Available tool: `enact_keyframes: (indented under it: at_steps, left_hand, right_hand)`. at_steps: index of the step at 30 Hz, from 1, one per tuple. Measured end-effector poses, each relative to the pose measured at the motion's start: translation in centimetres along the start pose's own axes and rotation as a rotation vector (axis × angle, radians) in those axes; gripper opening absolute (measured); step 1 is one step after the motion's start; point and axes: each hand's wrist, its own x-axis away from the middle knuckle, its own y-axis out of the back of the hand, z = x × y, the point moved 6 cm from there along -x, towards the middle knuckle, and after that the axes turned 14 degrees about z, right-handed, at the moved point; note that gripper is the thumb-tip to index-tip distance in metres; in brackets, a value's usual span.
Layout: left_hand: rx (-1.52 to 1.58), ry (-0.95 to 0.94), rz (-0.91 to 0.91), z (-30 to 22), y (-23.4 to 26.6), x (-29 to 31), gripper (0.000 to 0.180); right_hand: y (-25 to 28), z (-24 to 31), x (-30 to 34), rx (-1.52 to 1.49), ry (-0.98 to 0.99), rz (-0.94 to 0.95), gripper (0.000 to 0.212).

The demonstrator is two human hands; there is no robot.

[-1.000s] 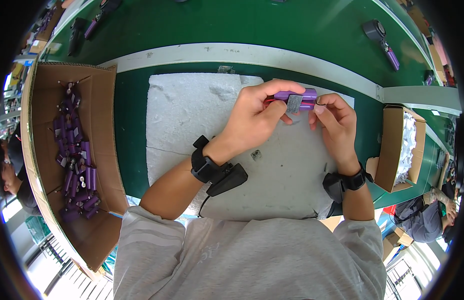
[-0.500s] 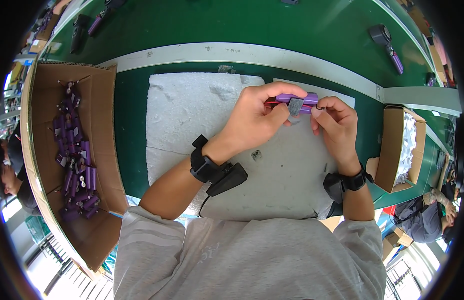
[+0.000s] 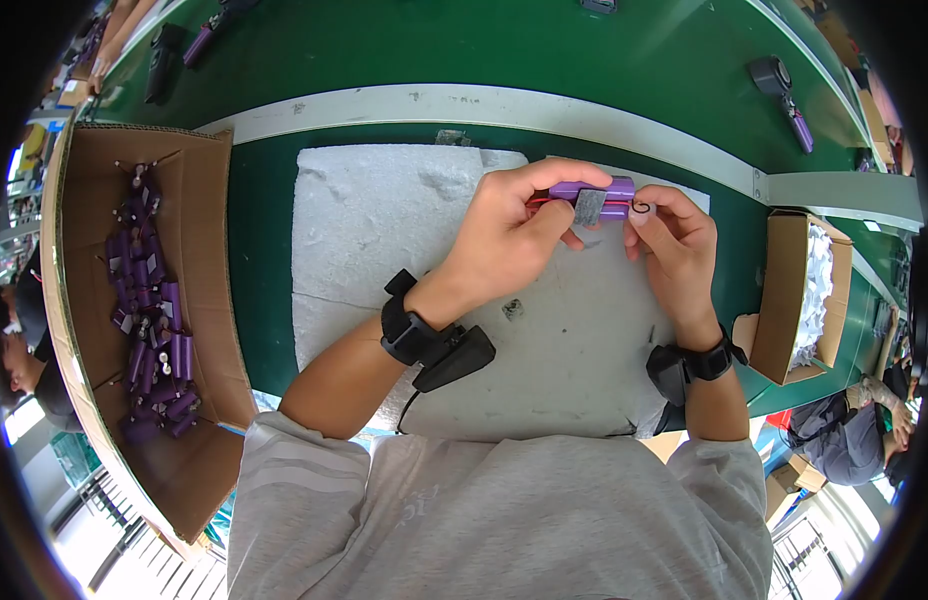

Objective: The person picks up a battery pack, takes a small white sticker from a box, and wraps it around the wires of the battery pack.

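A purple battery pack [image 3: 618, 187] of side-by-side cylinders is held above the far right of the white foam pad [image 3: 384, 225]. My left hand [image 3: 509, 225] grips its left part between thumb and fingers. A grey patch [image 3: 589, 207] lies across the pack, and a red wire [image 3: 537, 203] runs along it. At the pack's right end, my right hand [image 3: 674, 250] pinches a thin dark wire [image 3: 641, 208], which curls into a small loop by the thumb. The fingers partly hide the wire's end.
On the left stands an open cardboard box [image 3: 199, 190] holding several purple battery packs [image 3: 147, 270]. A smaller carton [image 3: 782, 275] of white pieces [image 3: 816, 290] is at the right. Behind the foam runs a white rail [image 3: 414, 103]; beyond it, black handheld devices [image 3: 772, 75] lie on a green surface.
The pack has turned slightly in my left hand, and the dark wire now curls more visibly at my right fingertips. Beyond the rail, the devices have shifted right. Another person's arm shows at upper left.
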Motion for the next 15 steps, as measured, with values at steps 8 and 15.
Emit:
enact_keyframes:
  at_steps: [8, 15]
  left_hand:
    - [-0.083, 0.016, 0.056, -0.04, 0.01, 0.02, 0.034]
    - [-0.13, 0.036, 0.073, -0.02, -0.13, 0.06, 0.034]
  right_hand:
    - [0.17, -0.22, 0.09, 0.002, -0.014, 0.019, 0.009]
    - [0.24, -0.33, 0.15, 0.029, -0.03, 0.035, 0.006]
